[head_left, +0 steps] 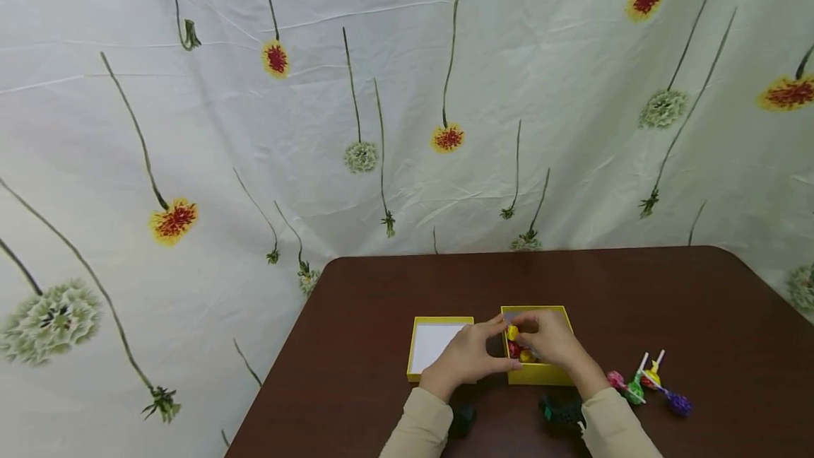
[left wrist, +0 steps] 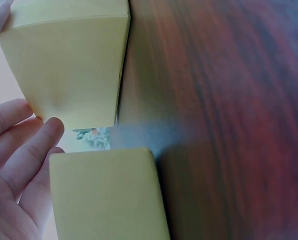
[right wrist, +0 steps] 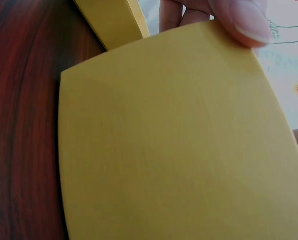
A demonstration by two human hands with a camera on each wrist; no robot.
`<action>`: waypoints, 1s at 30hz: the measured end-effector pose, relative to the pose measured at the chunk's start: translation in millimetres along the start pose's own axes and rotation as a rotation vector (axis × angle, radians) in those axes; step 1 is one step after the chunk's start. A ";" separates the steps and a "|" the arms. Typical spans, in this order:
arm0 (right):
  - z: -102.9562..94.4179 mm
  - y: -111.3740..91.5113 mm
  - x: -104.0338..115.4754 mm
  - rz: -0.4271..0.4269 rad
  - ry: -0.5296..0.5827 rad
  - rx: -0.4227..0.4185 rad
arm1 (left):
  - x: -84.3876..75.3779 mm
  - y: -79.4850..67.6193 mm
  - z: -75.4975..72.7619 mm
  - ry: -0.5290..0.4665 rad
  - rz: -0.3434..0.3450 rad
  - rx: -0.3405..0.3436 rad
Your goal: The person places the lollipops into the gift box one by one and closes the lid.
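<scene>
The yellow box (head_left: 548, 374) stands on the dark wood-grained counter (head_left: 356, 331), just right of a shallow yellow tray (head_left: 410, 352) with a white inside. Its walls are smooth, unmarked yellow. The left hand (head_left: 467, 357) touches the box's left front corner, thumb and fingers spread apart, the thumb at the front rim. The right hand (head_left: 552, 338) reaches over the box, thumb and fingertips pinching a yellow-wrapped candy (head_left: 512, 333) beside the left wall. A red-wrapped candy (head_left: 514, 350) and a second yellow-wrapped one (head_left: 526, 356) lie in the box near it. Right of the box, near the right sleeve (head_left: 615, 421), lollipops lie in a loose group: pink (head_left: 615, 379), green (head_left: 634, 393), yellow and red (head_left: 651, 377), and purple (head_left: 679, 403). Any print on these wrappers is too small to read.

Only the head view shows the candies and lollipops. The left wrist view adds the gap between box and tray, with the flowered cloth (head_left: 394, 189) visible through it, and the left fingers reaching the box corner. The right wrist view gives the front wall almost whole, a thumb lying over its upper corner.
</scene>
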State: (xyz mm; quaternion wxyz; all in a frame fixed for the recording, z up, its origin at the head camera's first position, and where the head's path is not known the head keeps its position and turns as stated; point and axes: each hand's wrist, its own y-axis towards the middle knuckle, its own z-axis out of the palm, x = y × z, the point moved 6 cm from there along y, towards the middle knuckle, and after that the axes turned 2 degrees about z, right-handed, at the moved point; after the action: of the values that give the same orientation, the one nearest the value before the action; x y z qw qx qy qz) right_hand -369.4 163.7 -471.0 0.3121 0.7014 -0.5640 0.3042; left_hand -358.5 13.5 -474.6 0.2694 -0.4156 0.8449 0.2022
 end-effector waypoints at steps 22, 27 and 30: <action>-20.7 -7.3 13.4 -0.006 -0.009 -0.058 | 1.0 -1.3 -1.5 -0.029 -0.036 0.016; -34.6 -10.9 11.3 -0.004 -0.010 -0.068 | 0.4 -0.2 -1.4 -0.022 -0.042 0.017; -48.1 -13.1 7.5 0.017 -0.010 -0.087 | 0.3 0.5 -1.2 -0.022 -0.051 0.019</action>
State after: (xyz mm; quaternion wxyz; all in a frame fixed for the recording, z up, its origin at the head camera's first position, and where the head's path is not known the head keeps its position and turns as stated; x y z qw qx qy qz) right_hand -358.7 199.0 -436.6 0.3368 0.6839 -0.5842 0.2785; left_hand -359.4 13.0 -473.9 0.2875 -0.4321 0.8330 0.1917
